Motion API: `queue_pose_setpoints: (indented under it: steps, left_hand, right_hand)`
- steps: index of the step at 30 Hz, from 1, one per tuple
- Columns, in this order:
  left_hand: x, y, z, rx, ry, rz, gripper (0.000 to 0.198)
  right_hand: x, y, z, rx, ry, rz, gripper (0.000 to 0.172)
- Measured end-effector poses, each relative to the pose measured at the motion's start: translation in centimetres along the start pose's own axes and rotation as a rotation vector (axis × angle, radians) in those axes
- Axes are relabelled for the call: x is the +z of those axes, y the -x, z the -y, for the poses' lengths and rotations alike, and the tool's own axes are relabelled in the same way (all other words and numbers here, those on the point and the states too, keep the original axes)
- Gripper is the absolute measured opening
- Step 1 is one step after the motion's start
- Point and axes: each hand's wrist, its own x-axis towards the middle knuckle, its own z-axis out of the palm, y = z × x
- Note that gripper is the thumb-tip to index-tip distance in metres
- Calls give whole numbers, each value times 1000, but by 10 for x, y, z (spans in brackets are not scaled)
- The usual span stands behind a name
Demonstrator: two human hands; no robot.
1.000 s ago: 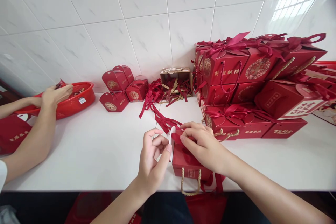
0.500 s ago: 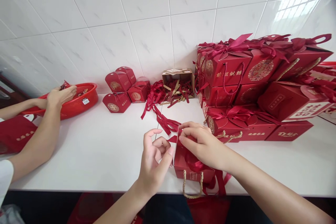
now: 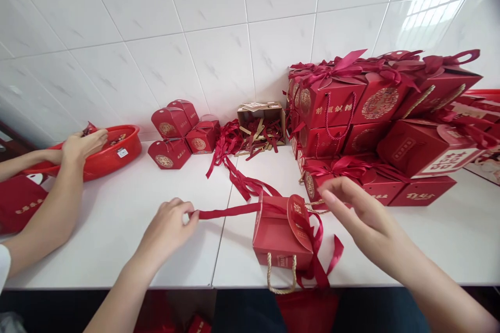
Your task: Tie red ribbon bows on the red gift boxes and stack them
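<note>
A red gift box [image 3: 279, 234] with gold rope handles stands near the table's front edge, its rounded flap partly raised. My left hand [image 3: 172, 221] is left of the box, its fingers pinching the end of a red ribbon [image 3: 230, 212]. That ribbon runs taut from my fingers to the box top and passes through it. More ribbon [image 3: 322, 263] hangs loose on the box's right side. To the right, my right hand [image 3: 357, 213] hovers with fingers apart and holds nothing.
Stacked red boxes with bows [image 3: 339, 104] stand at right. Several smaller boxes [image 3: 170, 153], loose ribbons [image 3: 228, 138] and a carton of handles [image 3: 261, 127] line the wall. At left, another person's hands [image 3: 84, 145] are over a red basin [image 3: 113, 158].
My left hand has moved left, drawing the ribbon out from the box. My right hand has lifted off the box and shifted right, with its fingers opened.
</note>
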Motion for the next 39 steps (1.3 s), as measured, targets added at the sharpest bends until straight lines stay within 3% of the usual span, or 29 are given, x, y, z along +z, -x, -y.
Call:
queue_pose_setpoints:
  steps: [2,4,7,10,14,18,21,23,25,26,28,33,39]
  left_hand:
    - [-2,0,7,-12,75,-79,18]
    - [2,2,-6,10,311,-47,23]
    - [14,3,-46,60,673,150,24]
    - [26,2,-81,63,898,368,24]
    - [32,-3,-94,-2,1069,571,28]
    - [24,-7,-91,-82,1024,658,32]
    - [17,-10,-90,-34,903,701,33]
    - [15,-12,-89,27,851,705,33]
    - [15,-14,-88,50,824,675,33]
    - [14,-15,-87,53,816,650,34]
    - [13,-17,-85,55,810,614,35]
    - [7,-19,-85,8,893,534,43]
    - [34,-12,-79,83,645,530,41]
  right_hand:
    - [-7,9,-11,59,46,127,33]
    - [-5,13,-20,107,44,268,34]
    - [6,15,-30,142,-86,401,31]
    - [15,17,-35,160,-383,439,28]
    - [16,22,-38,234,-645,404,21]
    - [7,22,-39,282,-686,384,20]
    - [-1,16,-36,63,-322,226,27]
    - [-7,12,-32,-126,-9,141,19]
    - [-13,8,-27,-229,180,133,5]
    - [-15,6,-25,-236,216,150,10]
    - [-20,2,-21,-173,205,184,22]
    - [-29,-9,-20,192,-63,341,43]
    - [-21,-11,-35,286,-44,473,34]
